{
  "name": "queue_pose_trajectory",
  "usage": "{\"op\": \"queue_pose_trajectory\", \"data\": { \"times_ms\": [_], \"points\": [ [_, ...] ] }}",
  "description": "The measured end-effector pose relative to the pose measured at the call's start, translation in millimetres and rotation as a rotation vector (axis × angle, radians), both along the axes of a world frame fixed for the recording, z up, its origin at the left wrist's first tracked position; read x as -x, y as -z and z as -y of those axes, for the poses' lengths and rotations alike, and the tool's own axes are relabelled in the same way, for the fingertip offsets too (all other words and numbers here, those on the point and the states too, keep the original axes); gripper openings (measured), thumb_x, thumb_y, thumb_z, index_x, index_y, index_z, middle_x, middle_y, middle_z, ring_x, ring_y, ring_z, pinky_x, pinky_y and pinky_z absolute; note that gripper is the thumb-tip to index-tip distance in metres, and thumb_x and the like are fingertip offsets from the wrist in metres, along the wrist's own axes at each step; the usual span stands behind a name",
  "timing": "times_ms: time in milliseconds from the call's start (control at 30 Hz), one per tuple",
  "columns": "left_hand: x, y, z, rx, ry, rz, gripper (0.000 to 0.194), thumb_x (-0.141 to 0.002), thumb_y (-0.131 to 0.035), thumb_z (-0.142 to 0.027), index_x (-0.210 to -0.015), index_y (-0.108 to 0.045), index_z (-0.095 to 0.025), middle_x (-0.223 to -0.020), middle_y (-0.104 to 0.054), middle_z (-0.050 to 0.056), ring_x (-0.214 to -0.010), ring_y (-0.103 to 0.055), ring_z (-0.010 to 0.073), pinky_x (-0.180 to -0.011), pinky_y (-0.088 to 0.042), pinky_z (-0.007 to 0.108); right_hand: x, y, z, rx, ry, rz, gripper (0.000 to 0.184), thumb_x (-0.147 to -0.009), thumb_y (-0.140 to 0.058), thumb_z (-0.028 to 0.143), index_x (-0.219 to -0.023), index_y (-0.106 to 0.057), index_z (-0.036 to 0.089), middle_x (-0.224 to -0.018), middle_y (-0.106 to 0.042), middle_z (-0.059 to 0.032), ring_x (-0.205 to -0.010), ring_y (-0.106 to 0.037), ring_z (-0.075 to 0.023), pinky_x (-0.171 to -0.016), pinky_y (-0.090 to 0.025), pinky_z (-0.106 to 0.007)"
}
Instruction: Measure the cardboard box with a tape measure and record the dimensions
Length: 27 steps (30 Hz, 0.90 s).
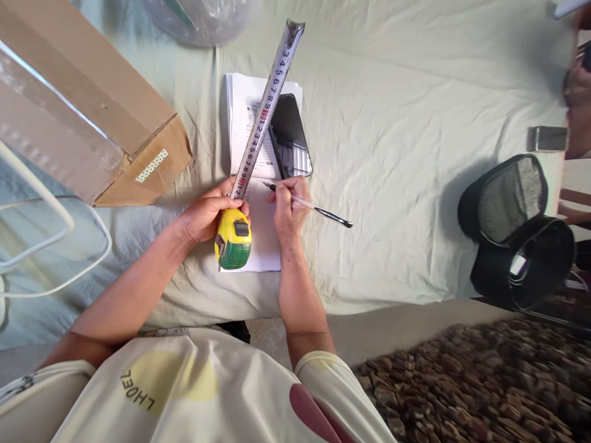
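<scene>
My left hand [209, 212] is closed on a yellow and green tape measure [234, 246], the thumb lying across the blade near the case. Its numbered metal blade [262, 117] sticks out toward the far side, slanting over an open notebook [265, 240]. In my right hand [292, 206] is a pen [333, 217] with a clear barrel and dark ends. The pen's tip points at the notebook's near page, close to the fold. A black smartphone [290, 138] rests on the far page, partly under the blade.
A cardboard box [143, 166] stands at the left, with white cable [69, 215] looped below it. A clear plastic container [198, 21] sits at the back. An open black case [512, 227] lies at the right, near a small grey box [548, 139]. A person's hand [579, 104] shows at the right edge.
</scene>
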<state>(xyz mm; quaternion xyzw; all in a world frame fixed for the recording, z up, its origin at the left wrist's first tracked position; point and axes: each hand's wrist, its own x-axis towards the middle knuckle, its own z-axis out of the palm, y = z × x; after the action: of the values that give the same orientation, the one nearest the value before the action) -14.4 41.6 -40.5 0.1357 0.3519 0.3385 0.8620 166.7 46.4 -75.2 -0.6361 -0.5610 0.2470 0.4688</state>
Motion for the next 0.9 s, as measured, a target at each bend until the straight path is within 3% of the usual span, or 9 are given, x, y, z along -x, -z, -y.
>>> {"op": "queue_pose_trajectory", "data": {
  "times_ms": [133,367,567,767,833,900],
  "points": [
    [0,1.0,1,-0.008,-0.002,-0.001,0.067,-0.074,-0.065,-0.012,-0.139,-0.050,-0.020,-0.070,-0.066,0.000,-0.063,-0.066,0.0202,-0.063,-0.053,0.031,-2,5.8,-2,-0.041,0.135,-0.183,0.021,-0.095,-0.047,0.035,-0.077,-0.047,0.025,-0.059,-0.050,0.0066,-0.054,-0.051,-0.0128,-0.059,-0.044,-0.029],
    [1,3.1,0,-0.061,0.034,-0.007,0.047,-0.071,-0.067,-0.012,-0.117,-0.062,-0.014,-0.068,-0.066,0.002,-0.061,-0.066,0.0189,-0.059,-0.052,0.029,-5,8.2,-10,-0.032,0.184,-0.379,0.032,-0.093,-0.049,0.054,-0.083,-0.048,0.024,-0.060,-0.054,0.0074,-0.051,-0.050,-0.0093,-0.054,-0.042,-0.024],
    [-8,-16.4,13,-0.107,0.032,-0.110,0.023,-0.071,-0.061,-0.007,-0.093,-0.066,-0.012,-0.062,-0.063,0.001,-0.050,-0.059,0.0131,-0.051,-0.048,0.023,-1,-9.6,-3,-0.028,0.216,-0.496,0.043,-0.089,-0.049,0.066,-0.099,-0.049,0.024,-0.067,-0.065,0.0080,-0.050,-0.052,-0.0071,-0.057,-0.044,-0.022],
    [15,-44.0,59,-0.235,0.022,-0.146,0.017,-0.071,-0.067,-0.011,-0.087,-0.068,-0.013,-0.065,-0.064,0.003,-0.051,-0.061,0.0141,-0.048,-0.048,0.023,-15,-42.9,2,0.032,0.078,-0.429,0.047,-0.080,-0.062,0.066,-0.093,-0.055,0.022,-0.066,-0.071,0.0036,-0.050,-0.061,-0.0093,-0.054,-0.043,-0.022],
    [33,-48.9,83,-0.252,0.014,-0.173,0.018,-0.071,-0.068,-0.014,-0.089,-0.069,-0.014,-0.066,-0.064,0.002,-0.052,-0.061,0.0134,-0.049,-0.048,0.022,-16,-53.0,6,0.075,-0.024,-0.369,0.047,-0.078,-0.069,0.063,-0.096,-0.058,0.021,-0.078,-0.077,-0.0021,-0.062,-0.070,-0.0128,-0.058,-0.048,-0.023],
    [53,-52.4,111,-0.231,-0.001,-0.194,0.022,-0.071,-0.068,-0.017,-0.093,-0.071,-0.014,-0.067,-0.064,0.002,-0.054,-0.061,0.0137,-0.050,-0.048,0.022,-6,-57.9,13,0.100,-0.151,-0.306,0.054,-0.074,-0.076,0.062,-0.106,-0.060,0.021,-0.100,-0.080,-0.0095,-0.085,-0.077,-0.0193,-0.072,-0.057,-0.031]
  ]
}}
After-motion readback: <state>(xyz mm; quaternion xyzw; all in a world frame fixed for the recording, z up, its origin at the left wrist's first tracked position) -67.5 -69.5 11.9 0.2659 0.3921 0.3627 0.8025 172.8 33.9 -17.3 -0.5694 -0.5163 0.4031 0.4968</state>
